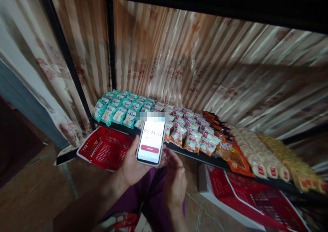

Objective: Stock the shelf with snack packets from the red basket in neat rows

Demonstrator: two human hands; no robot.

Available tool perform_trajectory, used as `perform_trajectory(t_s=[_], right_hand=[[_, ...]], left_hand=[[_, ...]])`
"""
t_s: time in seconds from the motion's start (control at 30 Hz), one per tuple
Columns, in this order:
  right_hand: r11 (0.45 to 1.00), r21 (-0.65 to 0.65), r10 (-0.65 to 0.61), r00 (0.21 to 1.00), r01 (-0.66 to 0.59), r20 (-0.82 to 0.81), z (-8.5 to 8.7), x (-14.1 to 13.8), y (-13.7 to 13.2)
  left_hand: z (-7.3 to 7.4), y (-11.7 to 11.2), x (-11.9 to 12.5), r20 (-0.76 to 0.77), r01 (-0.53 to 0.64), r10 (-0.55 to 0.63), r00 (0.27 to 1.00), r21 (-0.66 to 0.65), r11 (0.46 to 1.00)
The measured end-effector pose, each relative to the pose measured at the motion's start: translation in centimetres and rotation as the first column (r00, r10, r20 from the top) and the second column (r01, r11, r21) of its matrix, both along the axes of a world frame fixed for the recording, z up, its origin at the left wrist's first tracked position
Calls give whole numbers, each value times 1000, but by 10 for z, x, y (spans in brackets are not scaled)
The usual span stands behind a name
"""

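Note:
A smartphone (151, 141) is held upright over my lap, its lit screen showing a timer and a red button. My left hand (131, 165) is closed around its left side and back. At the phone's lower right edge, my right hand (175, 179) has its fingers curled in against it; the fingertips are partly hidden. Just beyond the phone, a black shelf carries teal snack packets (119, 112) on the left and white-and-red snack bags (192, 139) in the middle. The phone covers some of these packets.
Orange snack packets (237, 156), pale round packaged items (256, 165) and yellowish packets (299, 174) fill the shelf's right part. Under it are a red basket (102, 150) at left and more red baskets (243, 194) at right. A pleated curtain (164, 61) hangs behind.

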State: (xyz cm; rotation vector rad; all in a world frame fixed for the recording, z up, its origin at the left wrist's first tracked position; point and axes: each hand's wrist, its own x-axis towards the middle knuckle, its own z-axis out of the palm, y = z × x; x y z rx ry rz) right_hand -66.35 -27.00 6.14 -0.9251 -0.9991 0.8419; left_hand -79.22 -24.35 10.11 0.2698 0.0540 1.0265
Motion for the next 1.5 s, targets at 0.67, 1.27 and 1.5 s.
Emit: perform_trajectory(t_s=[0.67,1.27,1.5], right_hand=[[999,-19,52,996,-51,75,9,-9,15],[989,107,-141,886,104,442,12,-3,21],[969,203,-230,820,142,525,24,-5,23]], left_hand=[[2,7,-12,-16,-97,97,995,0,995],[1,10,-11,-50,-121,119,992,-25,992],[1,13,-12,-41,-117,117,992,-8,993]])
